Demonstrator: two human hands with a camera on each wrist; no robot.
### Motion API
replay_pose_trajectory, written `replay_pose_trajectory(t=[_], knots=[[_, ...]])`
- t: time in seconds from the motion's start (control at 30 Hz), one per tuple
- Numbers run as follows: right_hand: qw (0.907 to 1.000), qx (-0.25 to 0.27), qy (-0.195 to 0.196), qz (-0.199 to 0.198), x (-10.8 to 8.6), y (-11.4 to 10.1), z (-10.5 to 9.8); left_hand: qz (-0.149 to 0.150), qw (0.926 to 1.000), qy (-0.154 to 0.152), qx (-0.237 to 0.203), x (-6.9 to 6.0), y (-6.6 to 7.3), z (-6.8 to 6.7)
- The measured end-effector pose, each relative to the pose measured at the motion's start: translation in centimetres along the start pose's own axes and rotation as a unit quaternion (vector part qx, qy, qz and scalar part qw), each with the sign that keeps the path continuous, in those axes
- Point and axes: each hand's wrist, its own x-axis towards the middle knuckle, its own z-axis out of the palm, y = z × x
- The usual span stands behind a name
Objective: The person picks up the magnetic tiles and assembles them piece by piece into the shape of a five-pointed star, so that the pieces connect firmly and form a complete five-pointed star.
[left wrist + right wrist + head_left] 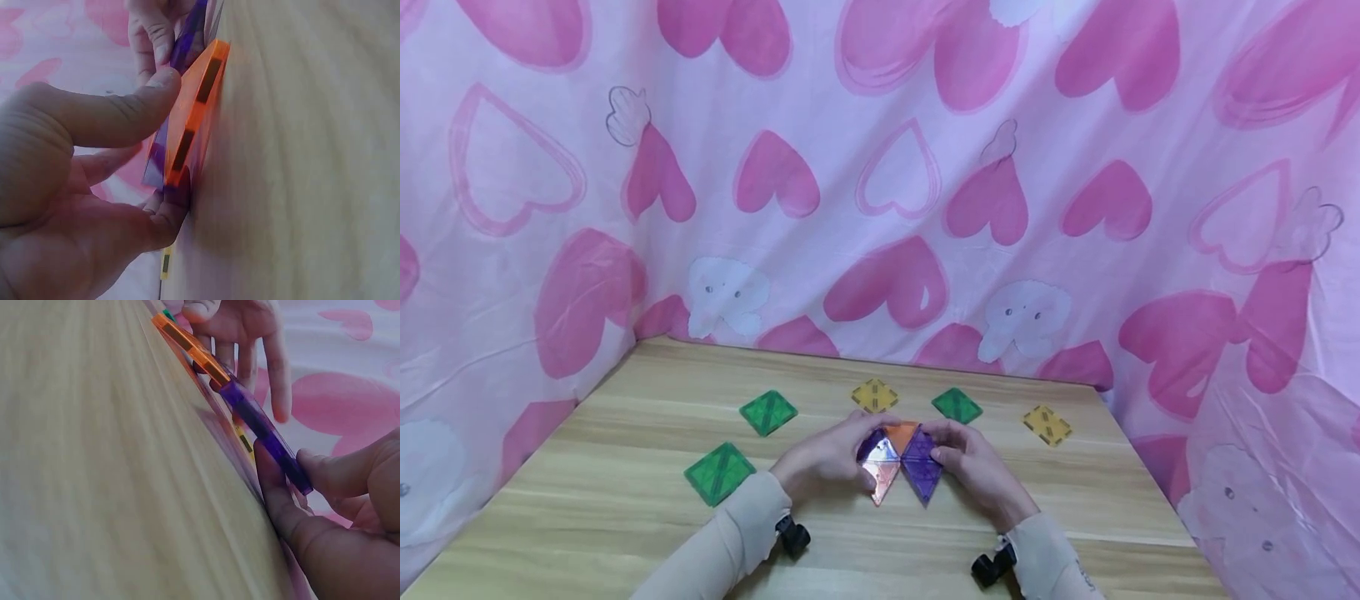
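Observation:
Between the two hands sits a fan of joined triangular magnetic tiles, with a gap at its near side. Its near-left piece is an orange magnetic tile [882, 480]; another orange tile [901, 435] is at the back. On the right are purple magnetic tiles [922, 479], and purple also shows at the left. My left hand [831, 454] holds the left side, thumb above the orange tile [195, 103] and fingers beneath. My right hand [981, 473] pinches the purple tile's edge [262, 428] between thumb and finger. In the wrist views the fan stands tilted off the wood.
Green tile diamonds lie at left [720, 474], back left [768, 412] and back right [957, 406] on the wooden table [865, 558]. Yellow tile diamonds lie behind the hands [875, 395] and at right [1047, 426]. A pink heart-patterned curtain [880, 192] encloses the table.

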Motion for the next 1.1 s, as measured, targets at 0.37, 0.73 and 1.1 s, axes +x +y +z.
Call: replay_pose_trajectory(t=[0.37, 0.73, 1.1], knots=[[0.9956, 0.004, -0.081, -0.048, 0.2, 0.6, 0.2, -0.031, 0.9942, -0.01, -0.102, 0.1, 0.0, 0.8], [0.9939, 0.009, -0.106, 0.028, -0.4, -0.4, 1.1, -0.021, 0.9901, 0.018, -0.138, 0.4, 0.0, 2.1], [0.9897, -0.117, -0.08, -0.024, -0.1, -0.5, 1.1, -0.012, 0.9981, 0.061, -0.003, 0.8, -0.2, 2.4]])
